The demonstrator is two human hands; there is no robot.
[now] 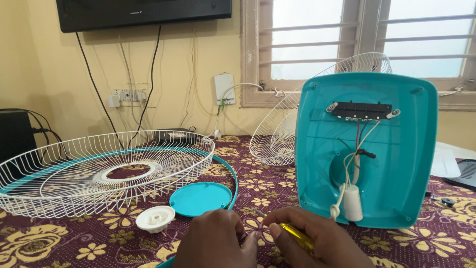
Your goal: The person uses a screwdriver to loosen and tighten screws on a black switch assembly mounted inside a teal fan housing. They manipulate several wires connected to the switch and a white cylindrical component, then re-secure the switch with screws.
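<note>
Two hands meet at the bottom edge of the view: the right hand (317,240) is curled around a yellow-handled screwdriver (296,237), and the left hand (215,240) pinches something small and dark at its fingertips, too hidden to name. Just beyond them, the fan's teal rear housing (391,164) stands open-faced on the floral tablecloth (74,248), its wires and a white capacitor (353,202) hanging loose. The fan looks well stripped down. A round teal cap (201,198) and a white plastic nut (155,219) lie loose beside the hands, one white wire guard (99,171) lies flat to the left, and the other guard (277,134) leans behind the housing. Nothing appears rejoined yet.
</note>
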